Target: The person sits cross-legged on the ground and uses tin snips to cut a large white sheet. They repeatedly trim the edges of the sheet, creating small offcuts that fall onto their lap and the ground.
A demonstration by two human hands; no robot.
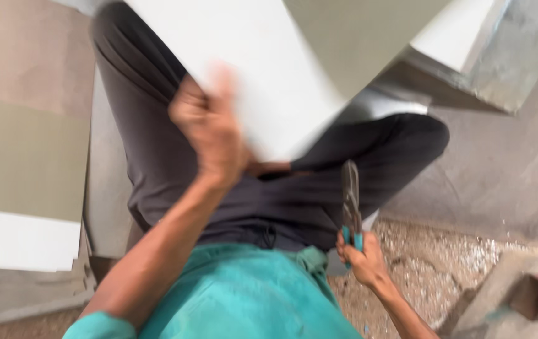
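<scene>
Gripping, at frame centre, left hand (209, 129), blurred, fingers curled on the edge of a pale sheet (262, 69) spreading up across the upper middle. Lower right, right hand (362, 258) clenched around teal-handled snips (351, 201), blades pointing up, well apart from the sheet.

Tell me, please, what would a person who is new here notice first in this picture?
First, the large white sheet in the upper middle, blurred and gripped at its edge by the left hand above the person's dark trousers. Next, the metal snips with blue-green handles, held upright by the right hand at the lower right. Under that hand, the floor is strewn with small shiny scraps.
</scene>
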